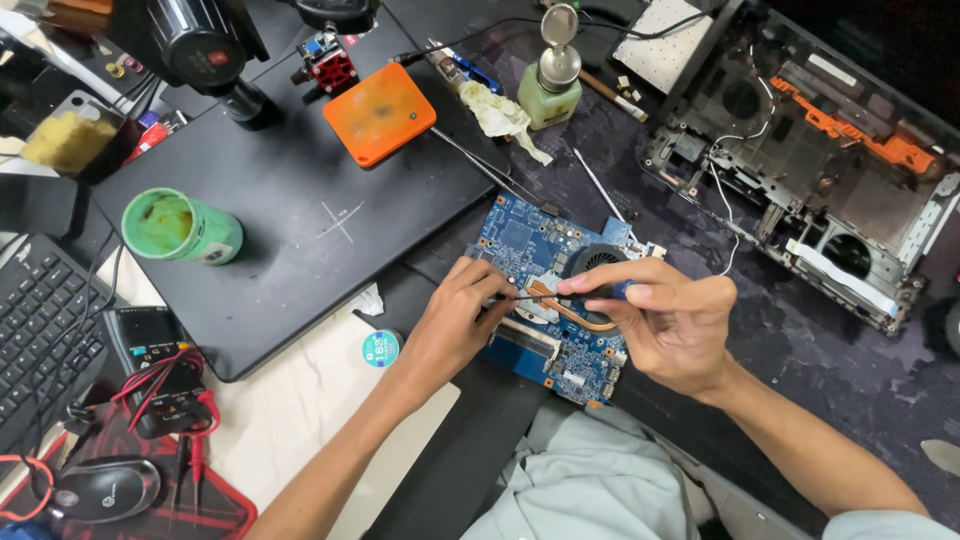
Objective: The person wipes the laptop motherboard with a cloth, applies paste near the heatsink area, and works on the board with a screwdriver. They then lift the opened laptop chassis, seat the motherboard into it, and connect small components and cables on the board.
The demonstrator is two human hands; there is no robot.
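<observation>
Over the blue circuit board, lying on the dark mat in front of the person, the right hand pinches a screwdriver by its handle. Left hand fingers close on the shaft's tip beside the black fan.

The scene is lit brightly and evenly from above, and only soft, short shadows are cast beneath the hands. Sharp focus is held centrally, while straight lines are bent towards the edges.
</observation>
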